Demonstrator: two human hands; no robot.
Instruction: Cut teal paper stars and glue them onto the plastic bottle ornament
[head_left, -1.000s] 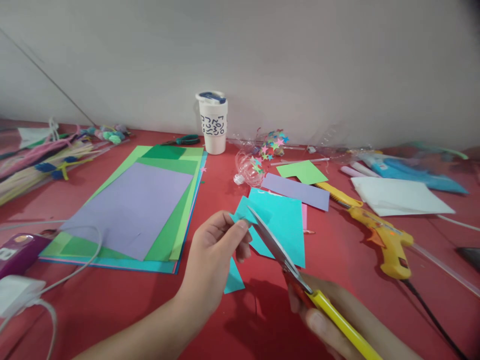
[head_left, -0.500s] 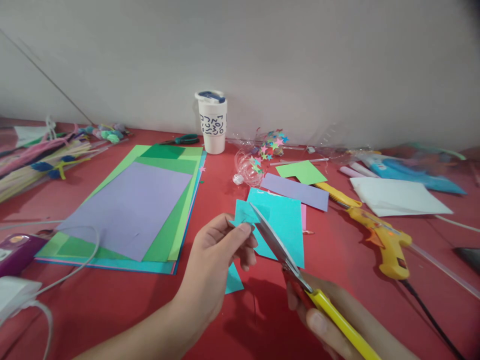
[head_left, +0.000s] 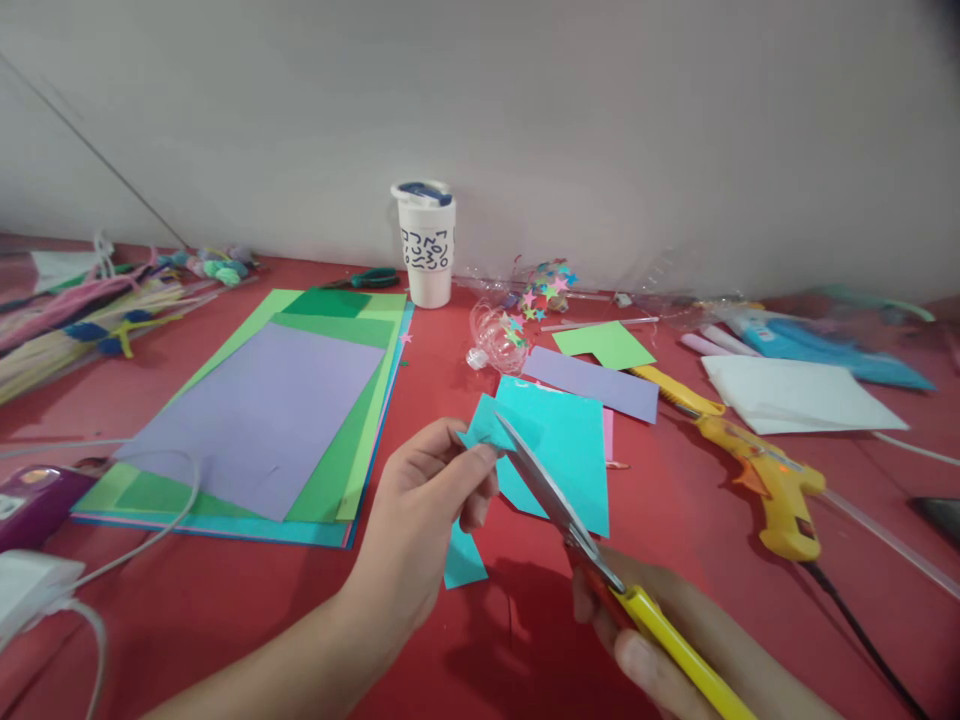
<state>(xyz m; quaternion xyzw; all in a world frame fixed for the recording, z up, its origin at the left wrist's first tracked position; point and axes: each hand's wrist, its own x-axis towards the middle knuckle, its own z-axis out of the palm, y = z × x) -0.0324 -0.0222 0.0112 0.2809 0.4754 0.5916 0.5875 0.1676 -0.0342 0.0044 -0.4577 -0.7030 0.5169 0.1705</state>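
Observation:
Between thumb and fingers, my left hand [head_left: 427, 510] pinches a small piece of turquoise paper [head_left: 484, 420]. My right hand [head_left: 652, 620] grips scissors [head_left: 551, 490] with red and yellow handles. Their blades point up and left, with the tips at the small piece's right edge; the blades look nearly closed. Behind them a larger turquoise sheet [head_left: 574, 440] lies on the red table, partly covered by the blades. A turquoise scrap [head_left: 466, 560] rests below my left hand, which hides part of it.
Stacked coloured paper [head_left: 262, 410] lies left, near a white cup [head_left: 427, 245]. A yellow glue gun [head_left: 757, 480] with a cord lies right, near a white packet [head_left: 802, 393]. Star confetti [head_left: 544, 290] sits at the back. A white cable [head_left: 150, 545] crosses the left side.
The small turquoise piece has turned a little in my left hand, which has shifted slightly left. The scissors have moved slightly left too, and their blades look a bit closer together.

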